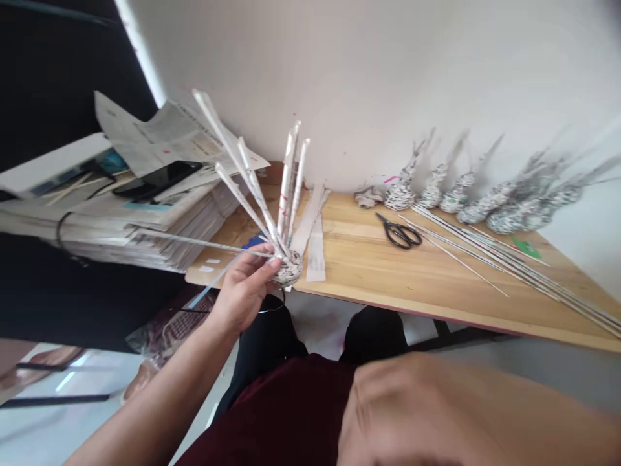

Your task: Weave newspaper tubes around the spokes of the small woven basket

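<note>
My left hand (pixel 250 285) is closed around the side of a small woven paper basket (pixel 288 270), thumb in front, just over the table's near edge. Several rolled paper sticks (pixel 286 188) stand up out of its rim, spreading at the top. One thinner paper stick (pixel 204 243) runs out to the left from under my fingers. My right hand (pixel 392 414), blurred and close to the camera, is over my lap, apart from the basket. Its fingers cannot be made out.
A wooden table (pixel 359 259) stands against the wall. On it lie black scissors (pixel 400 232), long paper sticks (pixel 514 265) and flat paper strips (pixel 316 249). Several woven paper pieces (pixel 400 193) line the back right. Stacked newspapers (pixel 165 223) with a phone (pixel 158 180) are at left.
</note>
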The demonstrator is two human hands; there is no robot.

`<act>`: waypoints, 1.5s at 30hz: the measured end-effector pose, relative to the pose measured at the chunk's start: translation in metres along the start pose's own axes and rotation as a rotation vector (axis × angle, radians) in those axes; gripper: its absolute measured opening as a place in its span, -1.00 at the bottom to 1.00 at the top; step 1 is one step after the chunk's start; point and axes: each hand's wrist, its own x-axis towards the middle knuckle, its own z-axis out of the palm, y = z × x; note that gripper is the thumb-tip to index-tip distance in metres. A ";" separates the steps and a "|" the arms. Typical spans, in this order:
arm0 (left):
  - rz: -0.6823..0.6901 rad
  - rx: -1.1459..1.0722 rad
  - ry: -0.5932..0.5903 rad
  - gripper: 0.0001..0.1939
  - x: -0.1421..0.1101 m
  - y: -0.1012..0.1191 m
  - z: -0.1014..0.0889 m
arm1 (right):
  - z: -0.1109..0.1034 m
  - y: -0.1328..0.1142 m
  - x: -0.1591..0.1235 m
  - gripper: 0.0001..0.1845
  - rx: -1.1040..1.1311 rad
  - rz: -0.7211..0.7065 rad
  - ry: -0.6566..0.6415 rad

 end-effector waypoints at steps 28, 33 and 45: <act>0.023 0.025 0.027 -0.69 -0.024 0.018 -0.001 | 0.053 0.234 0.053 -0.72 0.176 0.677 0.393; -0.008 0.036 0.064 -0.71 -0.021 0.008 0.008 | 0.020 0.171 -0.007 -0.66 0.288 0.481 0.433; -0.092 0.127 0.078 -0.67 -0.032 -0.003 0.009 | -0.119 0.198 -0.114 -0.89 -0.506 1.007 1.149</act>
